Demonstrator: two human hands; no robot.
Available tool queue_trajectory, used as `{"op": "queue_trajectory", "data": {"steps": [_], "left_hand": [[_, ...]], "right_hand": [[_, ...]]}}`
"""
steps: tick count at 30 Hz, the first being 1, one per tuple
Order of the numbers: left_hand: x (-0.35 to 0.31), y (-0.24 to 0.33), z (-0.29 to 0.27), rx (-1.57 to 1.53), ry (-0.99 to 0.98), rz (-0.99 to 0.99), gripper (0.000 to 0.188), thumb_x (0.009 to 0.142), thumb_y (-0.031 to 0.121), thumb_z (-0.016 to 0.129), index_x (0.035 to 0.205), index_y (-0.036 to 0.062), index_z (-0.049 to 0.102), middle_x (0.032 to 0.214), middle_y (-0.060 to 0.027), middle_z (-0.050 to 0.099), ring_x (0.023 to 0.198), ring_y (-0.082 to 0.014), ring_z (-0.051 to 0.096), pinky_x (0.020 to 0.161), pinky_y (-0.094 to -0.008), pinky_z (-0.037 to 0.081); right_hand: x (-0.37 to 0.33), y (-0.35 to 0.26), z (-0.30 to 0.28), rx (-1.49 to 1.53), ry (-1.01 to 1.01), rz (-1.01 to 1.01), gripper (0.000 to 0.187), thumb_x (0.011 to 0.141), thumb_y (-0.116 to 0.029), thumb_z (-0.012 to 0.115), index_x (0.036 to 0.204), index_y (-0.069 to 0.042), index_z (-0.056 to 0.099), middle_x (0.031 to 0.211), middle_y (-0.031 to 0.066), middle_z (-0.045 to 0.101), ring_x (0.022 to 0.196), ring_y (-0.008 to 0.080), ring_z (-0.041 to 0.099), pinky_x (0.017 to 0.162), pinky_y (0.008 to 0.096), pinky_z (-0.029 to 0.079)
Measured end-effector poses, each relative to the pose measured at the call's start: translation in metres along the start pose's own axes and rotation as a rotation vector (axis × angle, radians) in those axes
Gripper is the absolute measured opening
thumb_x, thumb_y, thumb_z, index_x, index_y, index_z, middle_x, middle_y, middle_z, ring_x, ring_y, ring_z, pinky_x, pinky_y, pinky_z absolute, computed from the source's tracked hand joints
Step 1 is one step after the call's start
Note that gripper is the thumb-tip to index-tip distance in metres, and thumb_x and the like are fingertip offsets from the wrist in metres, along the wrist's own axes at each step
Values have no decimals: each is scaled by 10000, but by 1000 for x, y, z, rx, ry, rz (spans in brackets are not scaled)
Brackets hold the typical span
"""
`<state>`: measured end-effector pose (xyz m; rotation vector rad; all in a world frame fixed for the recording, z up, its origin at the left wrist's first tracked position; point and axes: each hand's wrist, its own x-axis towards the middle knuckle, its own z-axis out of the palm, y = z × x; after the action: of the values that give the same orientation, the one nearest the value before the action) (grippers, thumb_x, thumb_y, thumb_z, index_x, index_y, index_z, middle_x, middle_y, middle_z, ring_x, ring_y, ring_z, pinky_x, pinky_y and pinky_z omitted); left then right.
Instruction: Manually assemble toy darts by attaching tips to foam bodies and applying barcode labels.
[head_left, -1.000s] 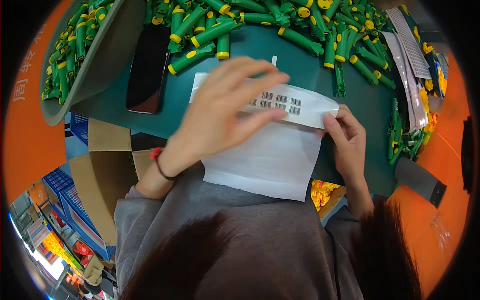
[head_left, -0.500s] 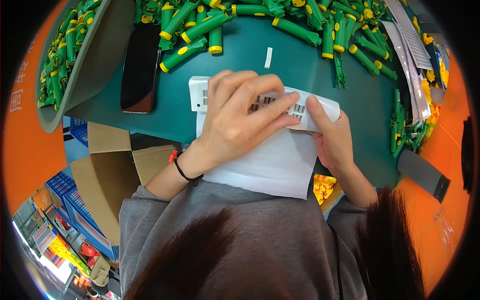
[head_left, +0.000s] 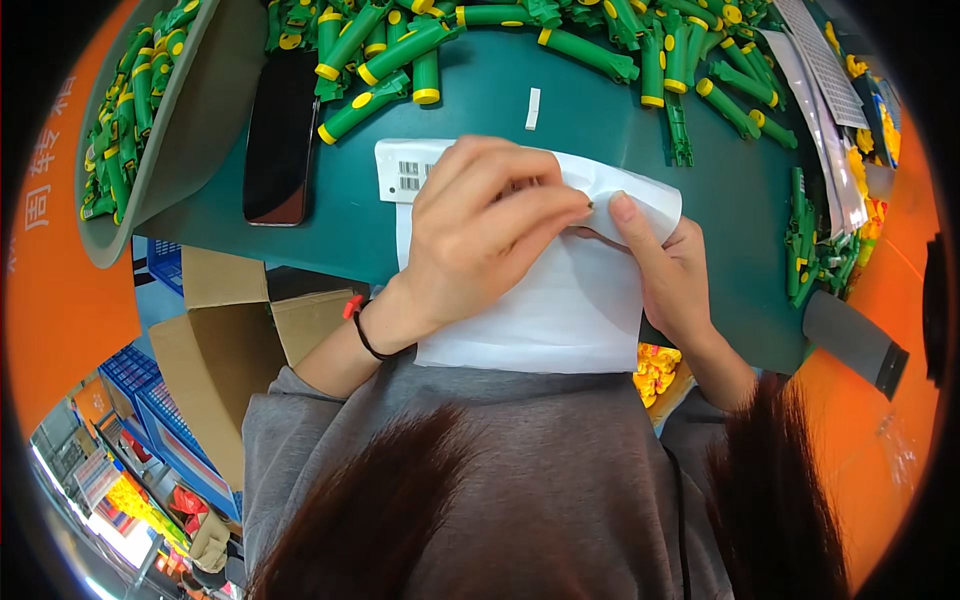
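At the left end of the label strip (head_left: 598, 178), barcodes (head_left: 409, 176) have been uncovered. Near the right end, the left hand (head_left: 475, 230) has been drawn from a spread into what seems a pinch on the strip, partly hidden by the fingertips (head_left: 572, 203).

White label sheet (head_left: 530, 325), slightly wrinkled, with a sheen. Printed along the upper band with rows of small black barcodes, clearest at the upper left; partly hidden behind the left fingers (head_left: 545, 207). Held and curled at the upper right by the right fingers (head_left: 640, 235). Plain white lower down, reaching past the near edge of the green counter (head_left: 350, 195).
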<state>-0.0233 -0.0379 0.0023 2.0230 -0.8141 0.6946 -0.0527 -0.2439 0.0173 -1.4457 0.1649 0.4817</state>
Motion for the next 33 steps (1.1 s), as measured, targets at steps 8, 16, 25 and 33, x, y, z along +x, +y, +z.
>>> {"op": "queue_trajectory", "data": {"steps": [8, 16, 25, 33], "left_hand": [[12, 7, -5, -72, -134, -176, 246, 671, 32, 831, 899, 94, 762, 946, -11, 672, 838, -190, 580, 672, -298, 488], [13, 5, -4, -27, -107, -86, 231, 661, 1, 816, 863, 58, 719, 931, -31, 676, 843, -230, 594, 689, -311, 495], [18, 2, -6, -132, -269, -159, 182, 772, -8, 742, 920, 14, 638, 988, -78, 645, 880, -254, 590, 714, -322, 509], [12, -7, 6, -457, -197, -442, 91, 847, -15, 704, 914, 17, 652, 997, -64, 654, 829, -142, 529, 664, -246, 442]], "right_hand": [[-3, 10, -5, -8, 5, -67, 364, 1028, -275, 542, 1190, 38, 631, 1093, 83, 677, 968, 118, 630, 850, 276, 507], [-3, 0, -4, -179, 45, -125, 364, 1018, -304, 565, 1103, 32, 678, 948, 27, 687, 824, 60, 609, 714, 214, 482], [2, -30, -17, -191, 73, -54, 351, 1003, -315, 587, 1011, 20, 692, 818, -14, 650, 734, 31, 572, 664, 204, 461], [62, -68, -129, -1268, 456, -819, 289, 840, -177, 736, 1091, -48, 677, 1094, 101, 661, 1006, 271, 620, 830, 330, 510]]}}
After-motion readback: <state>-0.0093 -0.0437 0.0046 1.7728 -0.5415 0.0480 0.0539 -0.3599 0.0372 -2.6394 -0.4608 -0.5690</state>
